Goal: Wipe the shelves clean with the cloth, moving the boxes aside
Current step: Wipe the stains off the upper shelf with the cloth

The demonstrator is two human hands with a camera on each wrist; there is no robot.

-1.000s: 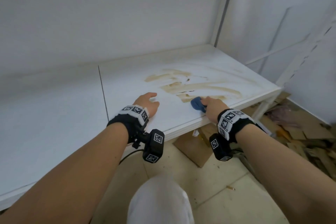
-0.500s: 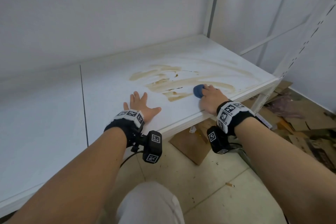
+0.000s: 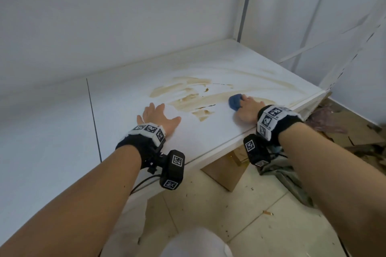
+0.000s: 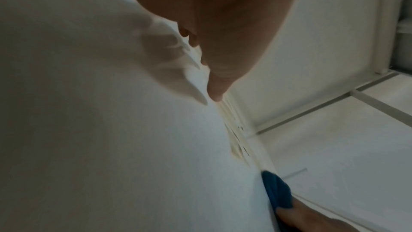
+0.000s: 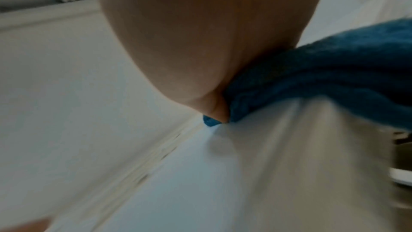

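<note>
A white shelf (image 3: 129, 98) carries smeared brown stains (image 3: 188, 98) across its right half. My right hand (image 3: 245, 108) grips a bunched blue cloth (image 3: 235, 101) and presses it on the shelf near the front edge, at the right end of a long stain. The right wrist view shows the blue cloth (image 5: 323, 77) squeezed under the palm. My left hand (image 3: 155, 116) lies flat on the shelf with fingers spread, just left of the stains. In the left wrist view its fingers (image 4: 215, 84) touch the white surface, with the cloth (image 4: 276, 190) beyond. No boxes stand on the shelf.
A white wall backs the shelf, and an upright post (image 3: 244, 4) stands at its far right corner. Below the front edge lie a cardboard piece (image 3: 225, 171), grey fabric (image 3: 286, 175) and flattened cardboard scraps (image 3: 359, 131) on the tiled floor. My knee (image 3: 196, 242) shows at the bottom.
My right hand has slid the cloth rightward and away along the stain. My left hand has spread flat on the shelf, fingers extended.
</note>
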